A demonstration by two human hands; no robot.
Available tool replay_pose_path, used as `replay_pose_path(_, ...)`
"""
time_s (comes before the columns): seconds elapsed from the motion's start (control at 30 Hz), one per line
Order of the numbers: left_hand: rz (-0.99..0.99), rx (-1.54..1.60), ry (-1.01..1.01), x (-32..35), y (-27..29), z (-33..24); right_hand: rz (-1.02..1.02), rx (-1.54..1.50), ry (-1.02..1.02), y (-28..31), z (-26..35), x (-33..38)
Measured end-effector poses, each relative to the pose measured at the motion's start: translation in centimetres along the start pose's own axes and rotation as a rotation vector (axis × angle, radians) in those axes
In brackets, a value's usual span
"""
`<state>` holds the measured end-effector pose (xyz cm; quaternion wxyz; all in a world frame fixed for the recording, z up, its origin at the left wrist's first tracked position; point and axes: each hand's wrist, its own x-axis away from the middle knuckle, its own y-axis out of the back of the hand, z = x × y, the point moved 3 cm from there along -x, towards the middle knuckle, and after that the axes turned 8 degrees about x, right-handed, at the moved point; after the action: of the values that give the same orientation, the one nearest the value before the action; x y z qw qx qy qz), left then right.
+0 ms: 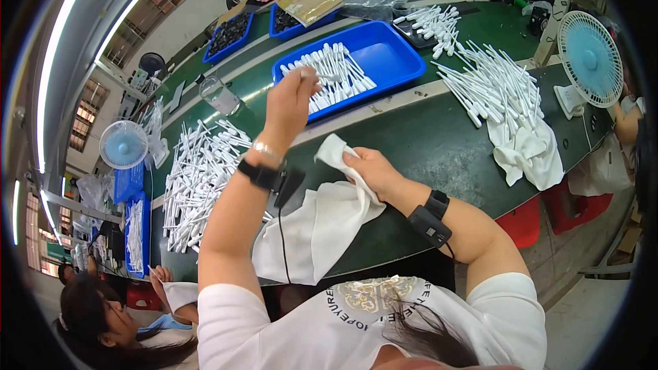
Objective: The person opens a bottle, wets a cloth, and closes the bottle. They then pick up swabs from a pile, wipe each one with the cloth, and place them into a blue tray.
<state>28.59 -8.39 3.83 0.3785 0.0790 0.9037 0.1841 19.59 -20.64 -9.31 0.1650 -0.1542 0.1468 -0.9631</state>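
My left hand [291,99] is raised at the near left edge of a blue tray [394,55]. Its fingers are curled together, with white at the fingertips; I cannot make out whether that is a held piece or the pieces behind. In the tray's left part lie rows of slim white sticks [343,68] with a thicker end. My right hand [373,173] grips a white cloth [322,216], which drapes down over the bench's near edge. Loose white sticks [205,185] form a pile left of my left forearm.
More white sticks [493,85] lie heaped at right beside a crumpled white cloth [531,154]. Fans [589,58] stand at both ends of the green bench [439,157]. Behind are a clear jar [221,96] and blue trays of dark parts [229,35]. A co-worker [103,315] sits at lower left.
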Motion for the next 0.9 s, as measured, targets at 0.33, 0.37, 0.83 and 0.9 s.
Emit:
replay_pose_path(0.33, 0.176, 0.140, 0.843, -6.6, -4.5, 13.8, 0.085, 0.098, 0.056, -0.6, -0.2, 0.3)
replay_pose_path(0.37, 0.150, 0.183, 0.875, -6.4, -4.2, 14.0, 0.096, 0.098, 0.049, -0.6, -0.3, 0.2)
replay_pose_path(0.83, 0.763, -0.581, 0.985, 6.8, 15.2, 5.8, 0.100, 0.115, 0.079, -1.4, 1.1, 0.9)
replay_pose_path(0.9, 0.742, -0.686, 0.825, 9.5, 16.8, 6.6, 0.115, 0.136, 0.071, -1.6, 1.1, 1.0)
